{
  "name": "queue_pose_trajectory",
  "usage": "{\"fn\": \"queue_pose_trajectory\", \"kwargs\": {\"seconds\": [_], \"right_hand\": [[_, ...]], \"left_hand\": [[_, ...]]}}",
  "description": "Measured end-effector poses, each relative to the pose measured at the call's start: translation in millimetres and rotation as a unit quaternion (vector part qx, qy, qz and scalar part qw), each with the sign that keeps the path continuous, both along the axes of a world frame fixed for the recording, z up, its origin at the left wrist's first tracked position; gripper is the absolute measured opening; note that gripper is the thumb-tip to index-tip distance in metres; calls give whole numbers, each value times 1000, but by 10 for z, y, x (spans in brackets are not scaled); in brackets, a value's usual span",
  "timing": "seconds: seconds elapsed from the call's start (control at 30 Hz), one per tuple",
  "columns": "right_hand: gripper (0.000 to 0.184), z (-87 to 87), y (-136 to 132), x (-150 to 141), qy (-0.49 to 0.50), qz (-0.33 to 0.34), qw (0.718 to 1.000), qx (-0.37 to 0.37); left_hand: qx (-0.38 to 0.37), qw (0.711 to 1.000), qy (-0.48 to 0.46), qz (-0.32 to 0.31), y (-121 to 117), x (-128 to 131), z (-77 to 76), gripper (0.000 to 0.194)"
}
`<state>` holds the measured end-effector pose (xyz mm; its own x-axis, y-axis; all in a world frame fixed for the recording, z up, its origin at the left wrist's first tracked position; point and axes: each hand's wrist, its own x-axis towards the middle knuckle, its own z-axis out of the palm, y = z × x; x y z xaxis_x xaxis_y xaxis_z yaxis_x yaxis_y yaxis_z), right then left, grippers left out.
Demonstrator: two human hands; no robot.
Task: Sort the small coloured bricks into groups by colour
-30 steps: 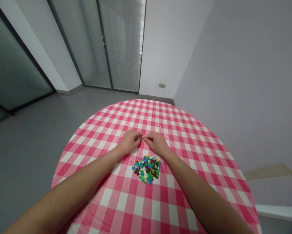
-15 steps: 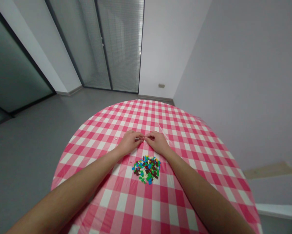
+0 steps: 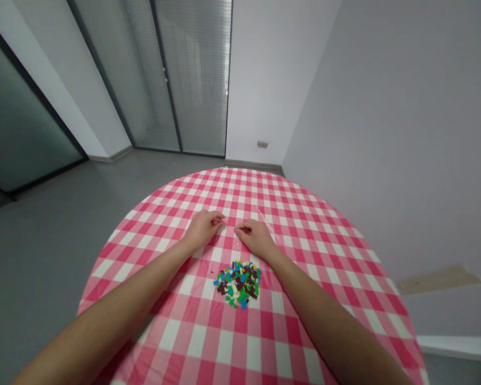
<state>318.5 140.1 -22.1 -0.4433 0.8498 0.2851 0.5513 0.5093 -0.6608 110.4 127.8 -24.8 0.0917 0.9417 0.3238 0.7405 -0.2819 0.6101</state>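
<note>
On the checked cloth lies a pile of small building bricks [image 3: 238, 284] in green, blue, brown, white and yellow. My left hand [image 3: 202, 230] is beyond the pile to the left, its thumb and fingertips curled together in a pinch; whatever may be between them is too small to make out. A short gap to the right, my right hand [image 3: 257, 237] also has thumb and forefinger pinched, and anything in it is hidden. A tiny pale piece [image 3: 237, 244] lies on the cloth just below the right fingertips. Left of the pile sits a tiny red piece [image 3: 212, 272].
The round table wears a pink-and-white checked cloth [image 3: 208, 326], with a crease beyond my right hand. Glass partitions [image 3: 192, 80] stand past the far edge, and a grey wall [image 3: 404, 133] rises on the right.
My hands, whose fingertips met before, have come apart; the left has moved left, while the right stays nearly in place. The view has shifted slightly.
</note>
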Motion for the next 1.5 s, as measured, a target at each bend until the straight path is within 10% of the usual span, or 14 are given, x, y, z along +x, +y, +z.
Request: {"fn": "queue_pose_trajectory", "kwargs": {"seconds": [0.27, 0.63, 1.5], "right_hand": [[12, 21, -13, 5, 9, 0, 1000, -11], [12, 17, 1, 39, 26, -12, 999, -23], [12, 20, -7, 46, 46, -31, 998, -41]], "left_hand": [[-26, 997, -37, 61, 75, -340, 266, 20], [-32, 996, -26, -73, 245, 161, 18, 15], [-52, 995, -54, -62, 204, -12, 12, 15]]}}
